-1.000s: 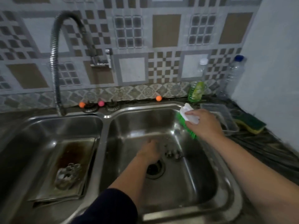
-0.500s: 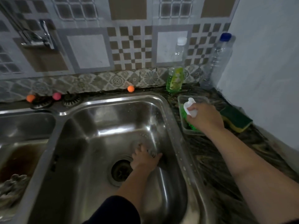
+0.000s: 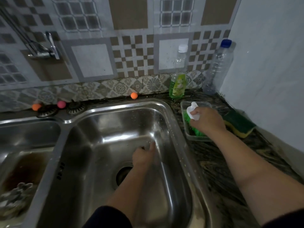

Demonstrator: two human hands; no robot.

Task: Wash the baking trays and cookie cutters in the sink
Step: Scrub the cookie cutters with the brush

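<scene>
The right hand [image 3: 207, 121] has carried the brush [image 3: 193, 120] from over the sink [image 3: 166, 112] into the plastic tub [image 3: 204, 104] on the worktop [image 3: 218, 163], gripping its white handle. The left hand [image 3: 143, 157] rests on the basin floor; its grip cannot be told. A baking tray [image 3: 24, 168] with cookie cutters [image 3: 14, 195] lies in the left basin. Step: loading the brush. Next: return it to a cutter and scrub.

The right hand [image 3: 208, 120] holds the white handle of a green-bristled brush [image 3: 194, 127], its bristles down inside a clear plastic container [image 3: 185, 106] on the dark tabletop [image 3: 218, 163] just right of the sink [image 3: 179, 129]. The left hand [image 3: 144, 156] reaches down into the right basin, beside the drain [image 3: 123, 176]; its grip is too blurred to read. A green-and-yellow sponge [image 3: 238, 124] lies just beyond the container. A bottle of green dish soap [image 3: 177, 85] and a clear bottle with a blue cap [image 3: 219, 66] stand against the tiled wall. In the left basin lies a browned baking tray [image 3: 23, 171] with cookie cutters [image 3: 14, 198] on it.
</scene>
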